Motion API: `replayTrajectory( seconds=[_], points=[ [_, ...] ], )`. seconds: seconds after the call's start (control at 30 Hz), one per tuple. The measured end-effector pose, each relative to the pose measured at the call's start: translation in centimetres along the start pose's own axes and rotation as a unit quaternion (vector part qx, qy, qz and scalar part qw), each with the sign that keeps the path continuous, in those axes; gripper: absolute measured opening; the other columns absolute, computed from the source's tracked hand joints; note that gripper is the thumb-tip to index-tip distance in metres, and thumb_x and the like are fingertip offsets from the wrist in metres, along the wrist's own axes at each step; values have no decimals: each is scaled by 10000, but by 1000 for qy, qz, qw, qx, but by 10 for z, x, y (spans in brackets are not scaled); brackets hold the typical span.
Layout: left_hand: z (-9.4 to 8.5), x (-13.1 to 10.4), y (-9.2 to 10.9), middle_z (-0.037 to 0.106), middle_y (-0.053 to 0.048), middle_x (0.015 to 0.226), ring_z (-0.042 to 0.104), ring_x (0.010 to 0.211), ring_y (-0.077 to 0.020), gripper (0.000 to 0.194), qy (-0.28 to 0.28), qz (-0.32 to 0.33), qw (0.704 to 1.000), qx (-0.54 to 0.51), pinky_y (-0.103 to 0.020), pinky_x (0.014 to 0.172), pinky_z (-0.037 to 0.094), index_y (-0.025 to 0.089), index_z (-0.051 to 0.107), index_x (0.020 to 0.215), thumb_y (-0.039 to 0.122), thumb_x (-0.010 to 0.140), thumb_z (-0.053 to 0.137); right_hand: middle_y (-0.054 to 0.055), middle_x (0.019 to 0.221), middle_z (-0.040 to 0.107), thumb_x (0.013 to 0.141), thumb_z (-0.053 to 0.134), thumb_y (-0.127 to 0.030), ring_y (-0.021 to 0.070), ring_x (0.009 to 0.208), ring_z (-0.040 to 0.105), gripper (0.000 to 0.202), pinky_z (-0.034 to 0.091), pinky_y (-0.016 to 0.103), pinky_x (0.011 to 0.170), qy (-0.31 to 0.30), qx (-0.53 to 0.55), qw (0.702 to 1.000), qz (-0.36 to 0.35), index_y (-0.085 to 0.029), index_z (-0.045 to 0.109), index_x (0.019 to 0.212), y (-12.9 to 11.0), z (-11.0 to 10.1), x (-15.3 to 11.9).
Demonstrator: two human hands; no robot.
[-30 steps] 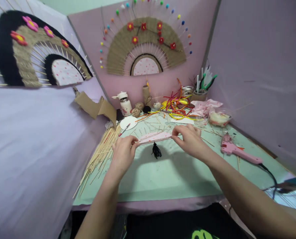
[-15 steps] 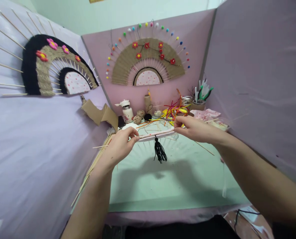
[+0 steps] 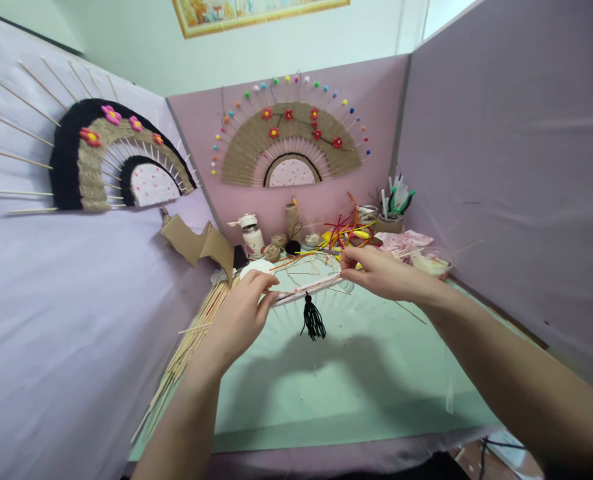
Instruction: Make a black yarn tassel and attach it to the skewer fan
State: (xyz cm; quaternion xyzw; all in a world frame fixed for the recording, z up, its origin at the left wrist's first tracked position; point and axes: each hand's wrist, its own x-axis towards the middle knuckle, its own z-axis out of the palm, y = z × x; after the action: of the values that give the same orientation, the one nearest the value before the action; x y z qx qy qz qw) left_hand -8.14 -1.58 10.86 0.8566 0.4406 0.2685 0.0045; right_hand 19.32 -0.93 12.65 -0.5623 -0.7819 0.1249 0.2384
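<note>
A thin pink-and-white piece [image 3: 316,287], seen nearly edge-on, is held up above the table between my two hands. My left hand [image 3: 249,300] pinches its left end between thumb and fingers. At the right end, which sits slightly higher, my right hand [image 3: 369,270] grips it with fingers closed. From its middle hangs a black tassel [image 3: 313,319], clear of the table surface. Whether thin sticks extend from the piece is hard to make out.
Thin sticks [image 3: 191,340] lie along the table's left edge. Behind my hands are a bottle [image 3: 252,238], twine balls [image 3: 272,252], coloured pipe cleaners [image 3: 344,230] and a pot of tools [image 3: 391,217]. Decorated fans [image 3: 231,153] hang on the partitions; cardboard [image 3: 189,241] stands left.
The view has tilted upward, showing more of the framed picture. The held piece slopes more, its left end lower, and the tassel hangs slightly further left in view. Both hands keep their grip.
</note>
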Motion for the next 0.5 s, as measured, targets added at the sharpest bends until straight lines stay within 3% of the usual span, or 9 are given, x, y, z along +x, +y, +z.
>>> replayTrajectory(
  seconds=[0.13,0.23,0.4,0.5],
  points=[
    [-1,-12,9,592,-90,1248,540,1167,-242,254,65,30,995,65,-444,996,366,228,551,1179,324,963,459,29,769,629,837,504,-307,176,726,526,147,375,266,670,18,2,1000,-13,-206,588,768,3,2,-5],
    [2,-9,15,647,-83,1210,570,1152,-230,296,55,82,994,54,-452,1041,342,212,542,1195,348,932,536,30,774,636,839,507,-322,179,736,531,156,379,269,676,32,3,999,-22,-208,591,772,5,3,-6],
    [16,6,13,721,-46,930,655,847,-162,146,112,145,983,22,-288,763,488,195,640,1002,242,944,514,31,783,649,841,503,-333,183,746,544,165,388,270,672,32,11,999,-22,-210,593,777,7,4,-5],
    [22,7,10,722,-58,902,659,822,-157,157,163,194,966,46,-255,717,497,180,664,955,158,931,510,35,793,654,843,497,-329,181,742,547,167,387,267,657,30,18,999,-19,-207,591,779,7,3,-6]
  ],
)
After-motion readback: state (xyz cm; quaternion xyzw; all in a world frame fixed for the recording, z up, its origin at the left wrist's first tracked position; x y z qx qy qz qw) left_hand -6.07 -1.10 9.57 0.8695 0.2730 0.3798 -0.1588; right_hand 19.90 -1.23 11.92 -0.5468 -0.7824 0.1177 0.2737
